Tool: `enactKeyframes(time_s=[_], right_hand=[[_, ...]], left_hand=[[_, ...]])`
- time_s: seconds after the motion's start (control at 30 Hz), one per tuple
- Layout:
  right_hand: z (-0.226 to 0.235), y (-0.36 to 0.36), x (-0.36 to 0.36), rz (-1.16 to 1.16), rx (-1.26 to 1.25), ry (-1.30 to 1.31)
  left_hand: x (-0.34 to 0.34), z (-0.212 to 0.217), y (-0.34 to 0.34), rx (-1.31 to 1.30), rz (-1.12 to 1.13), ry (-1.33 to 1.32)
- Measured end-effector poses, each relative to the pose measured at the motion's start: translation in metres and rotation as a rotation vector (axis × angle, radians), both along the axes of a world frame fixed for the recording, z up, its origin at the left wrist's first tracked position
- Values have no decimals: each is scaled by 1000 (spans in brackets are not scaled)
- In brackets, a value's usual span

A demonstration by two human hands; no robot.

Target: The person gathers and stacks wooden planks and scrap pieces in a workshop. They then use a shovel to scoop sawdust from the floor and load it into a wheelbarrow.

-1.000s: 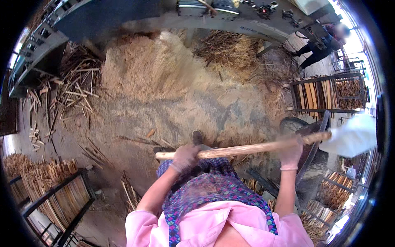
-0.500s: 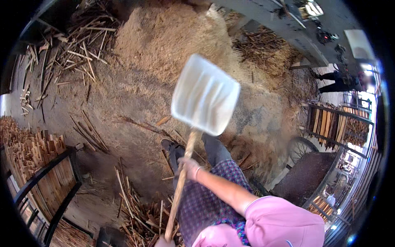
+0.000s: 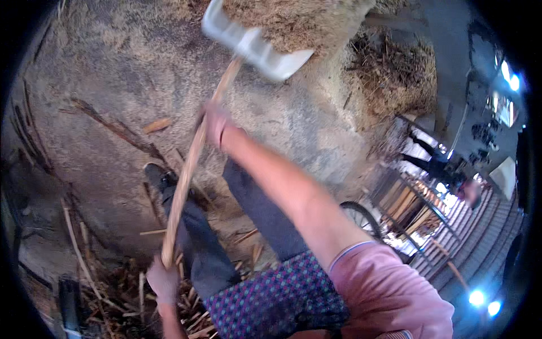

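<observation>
Both my hands grip the wooden handle of a white scoop shovel. My right hand is closed round the shaft partway up toward the blade. Lower down, near the handle's end, my left hand is wrapped round it. The shovel's wide ribbed blade, blurred by motion, lies against the near edge of a sawdust heap. Sawdust shows right behind and along the blade; how much it carries cannot be made out.
Scrap wood lies around my feet, with a loose orange-brown piece ahead. Dark brushwood is at the far right. A wheel and a rack of wood strips stand at right, with another person beyond.
The shovel has swung forward and down from a raised position to the sawdust heap. My right arm reaches farther out, and my left hand has come more into view. The whole view has shifted.
</observation>
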State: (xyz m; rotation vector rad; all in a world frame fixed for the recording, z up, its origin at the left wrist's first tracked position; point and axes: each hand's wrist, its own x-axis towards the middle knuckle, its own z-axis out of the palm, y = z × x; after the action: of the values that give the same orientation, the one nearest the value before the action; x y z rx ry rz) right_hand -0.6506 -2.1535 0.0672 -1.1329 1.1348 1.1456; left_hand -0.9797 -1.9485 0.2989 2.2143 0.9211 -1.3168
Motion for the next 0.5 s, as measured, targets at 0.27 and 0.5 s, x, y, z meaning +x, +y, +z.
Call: enactKeyframes(time_s=[0.27,0.5], right_hand=[[-97,-31,-7,-255,-153,-81],[-99,-60,38,-184,-42,-160]], left_hand=[[-43,-135,-31,-29,-60,-191],[3,-178,-20,-84,27,-190]])
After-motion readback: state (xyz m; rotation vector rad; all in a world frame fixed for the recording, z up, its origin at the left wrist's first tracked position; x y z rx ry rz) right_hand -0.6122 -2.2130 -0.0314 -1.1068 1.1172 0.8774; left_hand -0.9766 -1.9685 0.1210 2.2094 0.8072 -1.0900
